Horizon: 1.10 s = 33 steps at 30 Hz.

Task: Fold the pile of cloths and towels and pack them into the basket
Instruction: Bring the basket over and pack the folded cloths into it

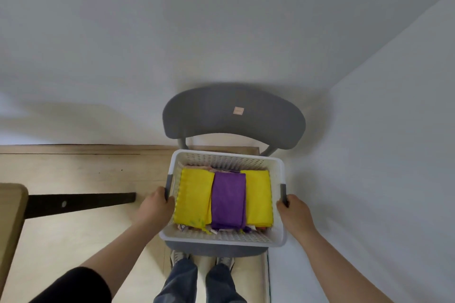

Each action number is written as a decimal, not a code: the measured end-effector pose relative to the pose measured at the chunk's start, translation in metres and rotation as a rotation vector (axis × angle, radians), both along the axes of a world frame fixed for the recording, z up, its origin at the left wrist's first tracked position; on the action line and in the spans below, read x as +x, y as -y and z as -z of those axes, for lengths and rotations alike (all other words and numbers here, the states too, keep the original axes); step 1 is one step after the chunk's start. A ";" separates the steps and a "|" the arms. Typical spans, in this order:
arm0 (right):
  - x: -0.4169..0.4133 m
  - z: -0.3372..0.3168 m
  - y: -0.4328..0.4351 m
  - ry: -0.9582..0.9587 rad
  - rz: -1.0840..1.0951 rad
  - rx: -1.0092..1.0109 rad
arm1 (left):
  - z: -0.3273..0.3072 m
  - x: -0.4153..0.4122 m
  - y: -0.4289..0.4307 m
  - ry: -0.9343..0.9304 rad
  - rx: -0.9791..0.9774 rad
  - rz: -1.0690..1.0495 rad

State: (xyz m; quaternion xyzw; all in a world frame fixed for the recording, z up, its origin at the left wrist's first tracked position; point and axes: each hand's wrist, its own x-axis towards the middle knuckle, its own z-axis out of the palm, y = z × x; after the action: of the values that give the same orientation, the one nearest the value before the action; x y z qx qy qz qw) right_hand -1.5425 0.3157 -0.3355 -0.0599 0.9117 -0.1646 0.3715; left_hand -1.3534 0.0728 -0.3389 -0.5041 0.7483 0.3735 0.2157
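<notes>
Between the two hands sits one white perforated basket point(221, 241), over the seat of a single grey chair point(209, 115); whether it rests on the seat or is held just above it cannot be told. The left hand point(157, 206) has its fingers wrapped round the grey handle point(168, 187) on its side of the basket, and the right hand point(294, 211) grips the matching grey handle point(283, 194) on the other side, making two handles in all. Inside the basket three folded cloths lie side by side on top: one yellow cloth point(194, 197) nearest the left hand, one purple cloth point(229, 200) in the middle touching both neighbours, and a second yellow cloth point(258, 197) nearest the right hand. Edges of more cloths show beneath them at the near and far ends, too hidden to count. Beyond the hands, the chair's backrest carries one small tan label point(238, 111), its writing too small to read. Out past the left hand, a corner of a wooden bench point(9, 204) enters the view. Below the basket two shoes show on the pale floor point(73, 236).
</notes>
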 end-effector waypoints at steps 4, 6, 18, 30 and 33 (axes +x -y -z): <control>0.001 0.014 0.001 -0.003 0.010 0.019 | 0.013 -0.002 0.000 0.018 0.018 0.008; 0.001 0.018 0.000 -0.006 0.008 0.033 | 0.017 -0.002 -0.002 0.018 0.028 0.009; 0.007 0.037 -0.003 0.002 0.051 0.037 | 0.035 0.003 -0.009 0.024 0.012 0.018; 0.028 0.005 0.005 -0.092 0.201 -0.066 | 0.006 0.006 -0.018 -0.068 -0.028 -0.055; 0.045 -0.012 0.004 -0.091 0.218 -0.141 | -0.010 0.014 -0.021 -0.108 -0.020 -0.078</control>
State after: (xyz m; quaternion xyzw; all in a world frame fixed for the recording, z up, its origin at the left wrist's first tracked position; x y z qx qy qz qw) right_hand -1.4975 0.3114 -0.3234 0.0063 0.9150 -0.2646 0.3046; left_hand -1.3392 0.0940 -0.3289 -0.5140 0.7425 0.4005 0.1552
